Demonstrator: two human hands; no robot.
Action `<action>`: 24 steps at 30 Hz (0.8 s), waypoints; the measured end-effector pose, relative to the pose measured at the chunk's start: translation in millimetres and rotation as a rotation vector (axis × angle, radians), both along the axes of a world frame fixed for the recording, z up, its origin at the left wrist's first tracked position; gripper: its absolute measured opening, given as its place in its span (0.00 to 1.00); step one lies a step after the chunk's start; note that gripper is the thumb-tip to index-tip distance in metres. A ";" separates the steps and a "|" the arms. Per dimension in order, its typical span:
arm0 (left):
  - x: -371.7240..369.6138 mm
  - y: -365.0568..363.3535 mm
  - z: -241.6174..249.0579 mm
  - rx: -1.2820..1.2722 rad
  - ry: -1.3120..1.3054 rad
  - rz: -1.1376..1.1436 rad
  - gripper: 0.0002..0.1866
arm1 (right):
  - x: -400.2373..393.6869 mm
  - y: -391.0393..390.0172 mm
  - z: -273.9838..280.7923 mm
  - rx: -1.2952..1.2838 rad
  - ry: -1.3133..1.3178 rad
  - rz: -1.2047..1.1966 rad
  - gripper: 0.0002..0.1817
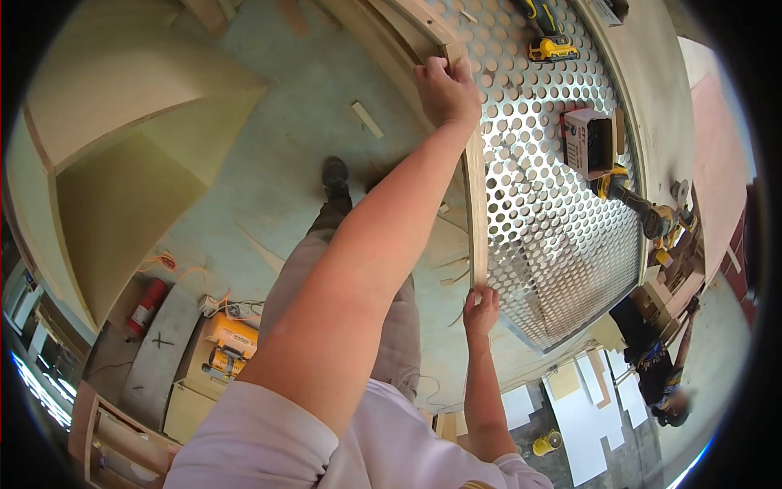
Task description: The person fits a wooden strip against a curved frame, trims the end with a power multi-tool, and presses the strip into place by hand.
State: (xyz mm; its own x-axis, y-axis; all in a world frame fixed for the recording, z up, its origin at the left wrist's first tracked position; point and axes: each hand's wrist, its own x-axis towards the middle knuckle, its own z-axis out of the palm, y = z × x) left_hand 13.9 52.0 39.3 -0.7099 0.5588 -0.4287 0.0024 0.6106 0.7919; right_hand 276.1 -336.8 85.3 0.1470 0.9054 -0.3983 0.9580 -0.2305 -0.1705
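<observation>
A narrow wooden strip (476, 216) runs along the near edge of a perforated metal sheet (521, 196). My left hand (448, 91) is closed around the strip's far end, where it meets the wooden frame (419, 23). At the other end, the fingers of my right hand (481, 311) pinch the strip close to the sheet's corner. The left forearm crosses the middle of the view and covers part of the floor and my legs.
On the sheet lie a yellow-black cordless tool (552, 45), an open box (582, 143) and another power tool (623, 189). A person (656, 371) is at the right. Wood scrap (366, 120) lies on the floor; a fire extinguisher (147, 307) stands by a yellow machine (230, 338).
</observation>
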 end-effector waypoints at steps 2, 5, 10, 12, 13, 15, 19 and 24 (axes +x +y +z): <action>-0.9 -0.4 1.7 -0.001 0.009 -0.013 0.17 | -0.2 1.6 1.8 -0.005 0.014 0.008 0.13; -2.2 0.8 0.2 -0.007 0.023 -0.022 0.17 | 1.0 2.5 1.8 0.018 -0.003 0.036 0.12; -5.6 2.2 -6.8 0.021 -0.064 -0.006 0.18 | 2.9 3.0 2.0 0.026 0.001 0.048 0.13; -7.0 1.5 -9.3 0.051 -0.094 0.006 0.19 | 4.9 2.4 0.8 0.026 0.012 0.056 0.13; -7.6 1.4 -9.9 0.066 -0.110 0.011 0.20 | 4.2 3.3 1.2 0.023 0.019 0.048 0.13; -10.3 1.3 -11.3 0.068 -0.137 -0.001 0.21 | 3.3 4.9 3.1 0.017 0.032 0.033 0.13; -14.1 0.5 -18.4 0.096 -0.167 -0.027 0.22 | 6.7 2.1 0.6 -0.003 0.057 0.020 0.13; -17.5 -0.6 -22.2 0.106 -0.219 -0.053 0.22 | 5.2 3.0 2.4 -0.006 0.049 0.026 0.13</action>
State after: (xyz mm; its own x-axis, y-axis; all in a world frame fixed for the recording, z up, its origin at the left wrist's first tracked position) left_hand -3.6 51.4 17.1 -0.5750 0.6427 -0.5064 -0.1472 0.5276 0.8367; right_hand 281.3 -333.9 87.7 0.1039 0.9063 -0.4098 0.9543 -0.2069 -0.2156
